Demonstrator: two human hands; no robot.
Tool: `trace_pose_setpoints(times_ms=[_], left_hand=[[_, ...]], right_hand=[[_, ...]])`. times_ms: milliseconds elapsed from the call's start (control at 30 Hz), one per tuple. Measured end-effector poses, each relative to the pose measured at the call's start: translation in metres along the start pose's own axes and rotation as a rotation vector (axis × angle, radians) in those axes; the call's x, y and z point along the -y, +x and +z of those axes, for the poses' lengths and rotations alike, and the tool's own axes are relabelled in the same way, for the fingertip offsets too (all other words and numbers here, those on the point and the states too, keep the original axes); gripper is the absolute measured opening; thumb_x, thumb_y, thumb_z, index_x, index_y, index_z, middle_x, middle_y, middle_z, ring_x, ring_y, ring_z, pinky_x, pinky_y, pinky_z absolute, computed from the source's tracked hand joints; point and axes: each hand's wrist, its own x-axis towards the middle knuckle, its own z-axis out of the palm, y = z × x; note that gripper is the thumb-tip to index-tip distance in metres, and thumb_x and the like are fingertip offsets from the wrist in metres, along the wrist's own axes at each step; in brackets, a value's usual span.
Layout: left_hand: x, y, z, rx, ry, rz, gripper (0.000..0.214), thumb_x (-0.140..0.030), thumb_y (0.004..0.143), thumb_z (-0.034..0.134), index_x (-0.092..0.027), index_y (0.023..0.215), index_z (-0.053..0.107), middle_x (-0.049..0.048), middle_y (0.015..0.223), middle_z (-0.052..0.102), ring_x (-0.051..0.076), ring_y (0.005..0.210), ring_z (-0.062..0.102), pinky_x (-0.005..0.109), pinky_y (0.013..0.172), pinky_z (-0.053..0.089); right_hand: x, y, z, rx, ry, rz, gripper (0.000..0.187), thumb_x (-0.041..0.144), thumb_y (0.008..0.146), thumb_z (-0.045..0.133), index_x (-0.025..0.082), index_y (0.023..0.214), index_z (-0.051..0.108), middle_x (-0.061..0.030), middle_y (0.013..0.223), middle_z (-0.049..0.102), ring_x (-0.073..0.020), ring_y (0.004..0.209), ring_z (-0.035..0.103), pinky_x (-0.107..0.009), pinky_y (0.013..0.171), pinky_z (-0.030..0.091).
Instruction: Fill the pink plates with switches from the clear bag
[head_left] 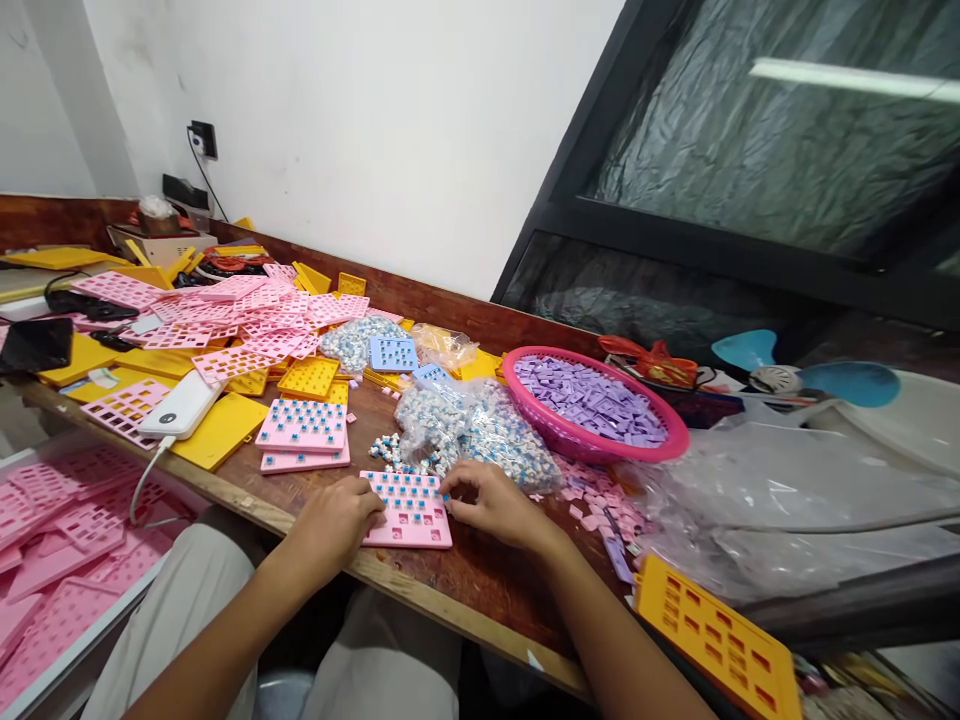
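Observation:
A pink switch plate [407,535] lies on the table in front of me, most of its square holes filled with blue-topped key switches and several near its front edge open. My left hand [341,515] is closed at the plate's left edge, fingers curled against it. At the upper right corner, my right hand [487,503] makes a pinch, with a small blue bit, seemingly a key switch [445,497], at its fingertips. Just behind the plate are loose key switches [405,455] and a clear bag [487,425] full of them. Two stacked pink plates [300,425] with switches sit to the left.
A pink basket [679,440] of purple keycaps stands right of the bag, with pink pieces [600,510] scattered below. Pink and yellow plates [225,310] are heaped at the left, near a white power bank [180,405]. A yellow plate [716,635] is at the right front.

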Motion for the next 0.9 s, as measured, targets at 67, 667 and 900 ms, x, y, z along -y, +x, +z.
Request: trace_pose_setpoints(times_ms=[67, 667, 900], left_hand=[[-0.005, 0.0, -0.001, 0.012, 0.061, -0.028, 0.023, -0.026, 0.102, 0.052, -0.02, 0.091, 0.072, 0.0062, 0.097, 0.068, 0.022, 0.095, 0.064, 0.031, 0.077, 0.043], [-0.019, 0.005, -0.009, 0.034, 0.105, -0.115, 0.017, -0.022, 0.097, 0.058, -0.02, 0.084, 0.069, 0.0039, 0.097, 0.071, 0.022, 0.097, 0.064, 0.031, 0.075, 0.041], [0.001, 0.006, -0.015, -0.115, -0.126, -0.073, 0.015, -0.035, 0.096, 0.06, -0.025, 0.097, 0.072, 0.0018, 0.1, 0.071, 0.019, 0.095, 0.066, 0.028, 0.08, 0.044]], right_hand=[[0.004, -0.001, 0.003, 0.027, -0.086, 0.027, 0.009, 0.017, 0.082, 0.071, 0.02, 0.089, 0.077, -0.0043, 0.089, 0.075, -0.0184, 0.079, 0.067, -0.028, 0.074, 0.049], [0.009, -0.002, 0.004, 0.137, -0.163, 0.009, 0.008, 0.018, 0.088, 0.069, 0.019, 0.089, 0.077, -0.0053, 0.092, 0.076, -0.0198, 0.086, 0.068, -0.029, 0.081, 0.047], [0.013, -0.002, 0.01, 0.137, -0.303, -0.029, 0.01, 0.015, 0.087, 0.069, 0.02, 0.082, 0.076, -0.0045, 0.09, 0.073, -0.0201, 0.088, 0.065, -0.029, 0.079, 0.044]])
